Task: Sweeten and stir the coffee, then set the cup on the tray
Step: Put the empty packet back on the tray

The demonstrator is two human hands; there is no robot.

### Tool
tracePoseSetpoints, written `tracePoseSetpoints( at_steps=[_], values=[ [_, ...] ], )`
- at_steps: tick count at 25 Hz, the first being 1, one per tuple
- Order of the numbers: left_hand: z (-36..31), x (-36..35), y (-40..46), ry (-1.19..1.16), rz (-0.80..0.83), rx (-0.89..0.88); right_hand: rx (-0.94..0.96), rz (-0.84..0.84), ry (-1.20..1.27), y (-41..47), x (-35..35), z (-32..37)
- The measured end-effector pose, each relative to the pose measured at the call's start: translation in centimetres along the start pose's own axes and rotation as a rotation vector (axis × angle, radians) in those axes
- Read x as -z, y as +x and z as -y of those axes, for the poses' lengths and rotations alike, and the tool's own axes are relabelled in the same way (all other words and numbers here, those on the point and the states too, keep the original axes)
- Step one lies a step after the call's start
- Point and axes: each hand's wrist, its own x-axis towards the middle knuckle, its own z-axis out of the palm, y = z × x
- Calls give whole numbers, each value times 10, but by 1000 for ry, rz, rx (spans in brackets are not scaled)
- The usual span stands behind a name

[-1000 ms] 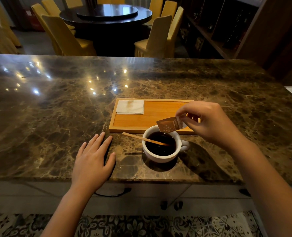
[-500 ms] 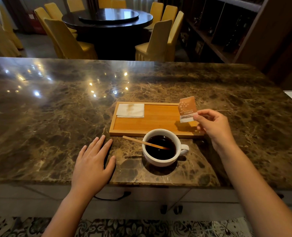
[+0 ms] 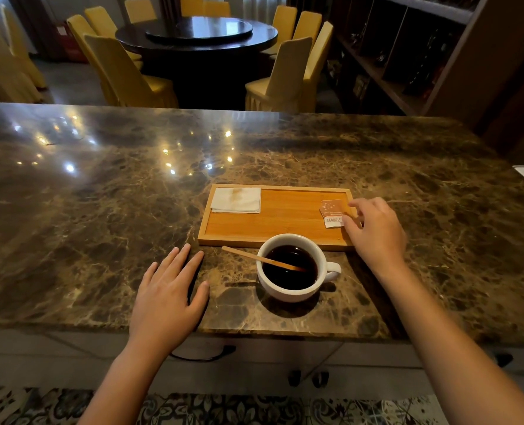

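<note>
Right fingers [image 3: 354,207] pinching sugar packet [image 3: 332,213] on tray [image 3: 273,223], left fingers [image 3: 174,262] spread flat on counter [image 3: 101,210], cup [image 3: 291,268] beside tray

Tray [image 3: 273,231] bare mid-floor between napkin [image 3: 236,200] and sachet [image 3: 332,213]; stick [image 3: 262,259] crosses cup [image 3: 291,268].

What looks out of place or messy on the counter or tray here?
The folded napkin in the tray's far-left corner has a brownish stain. No spill shows around the cup; the stirrer leans on its rim.
</note>
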Motion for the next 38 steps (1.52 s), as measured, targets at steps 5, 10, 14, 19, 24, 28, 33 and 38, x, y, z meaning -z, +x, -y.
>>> tracePoseSetpoints(
  at_steps=[5, 10, 14, 19, 24, 28, 33, 38],
  values=[
    [1, -1, 0, -3, 1, 0, 389, 257, -117, -10, 3, -9],
    [3, -2, 0, 4, 2, -1, 362, 316, -170, 1, -1, -9],
    [3, -3, 0, 0, -1, -5, 338, 323, -177, 12, -2, -6],
    [3, -3, 0, -9, -8, -5, 332, 329, -123, 15, 7, 1],
    [3, -3, 0, -2, -6, -5, 422, 314, 88, 3, 30, 40],
    [3, -3, 0, -3, -7, -4, 609, 450, 197, -17, 45, 90],
    [3, -3, 0, -2, -2, -7, 759, 487, 95, -37, 34, 131],
    [3, -3, 0, -2, -1, -1, 751, 469, 142, -40, 23, 136]
  ],
)
